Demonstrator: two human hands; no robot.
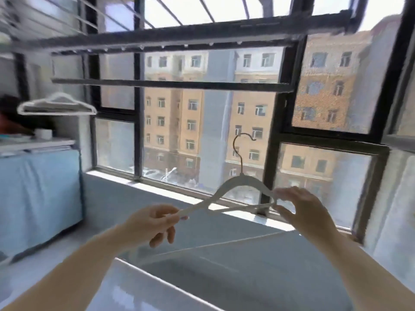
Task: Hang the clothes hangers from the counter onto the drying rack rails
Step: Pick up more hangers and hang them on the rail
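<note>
A white hanger with a dark metal hook is held up in front of the window, hook pointing upward. My left hand pinches its left end, and my right hand pinches its right end. Above, the dark drying rack rails run across the window, the upper rail carrying small pegs. Other white hangers hang at the left, below the rails.
A grey counter stretches below my arms to the window sill. A cabinet draped in light blue cloth stands at the left with items on top. Dark window frames fill the background.
</note>
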